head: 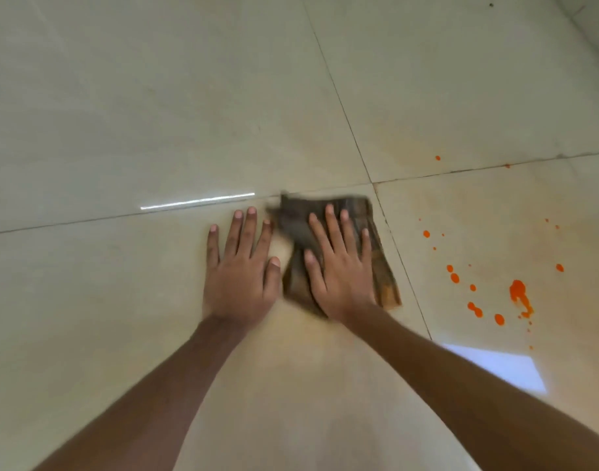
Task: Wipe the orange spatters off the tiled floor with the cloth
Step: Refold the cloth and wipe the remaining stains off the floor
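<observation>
The cloth point(339, 253) is a dark brown, striped rag, folded flat and blurred at its edges, lying on the tiled floor point(121, 130). The right hand point(339, 266) presses it, fingers spread. The left hand point(240, 270), at the cloth's 9 o'clock, lies flat, spread, on bare tile. Bright orange spatters point(519, 294) dot the tile at the cloth's 3 to 4 o'clock, apart from it.

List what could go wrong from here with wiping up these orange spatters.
1. The cloth, flat under the right hand, already looks stained, so it may smear the big orange blob rather than lift it.
2. Small orange drops lie scattered beyond the grout line and are easily missed.
3. The left hand braces on glossy tile and might slip.
</observation>
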